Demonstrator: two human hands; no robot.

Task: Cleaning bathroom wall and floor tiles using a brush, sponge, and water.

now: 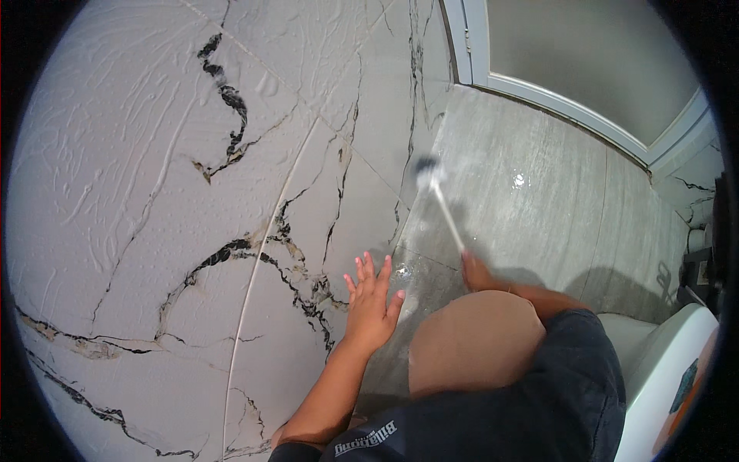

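Observation:
My right hand (477, 272) is closed around the end of a brush's long white handle (448, 215). The brush head (426, 171), dark and white and slightly blurred, is down where the marbled wall (315, 200) meets the grey floor. My left hand (371, 309) is stretched out with fingers spread in front of the wall tiles; whether the palm touches them I cannot tell. Whitish streaks of foam run over the upper left of the wall.
Grey floor tiles (531, 200) look wet and shiny in spots. A white-framed door with a frosted panel (585, 61) stands at the far right. A white toilet (670, 369) is close on my right, with dark items (699, 269) beyond it.

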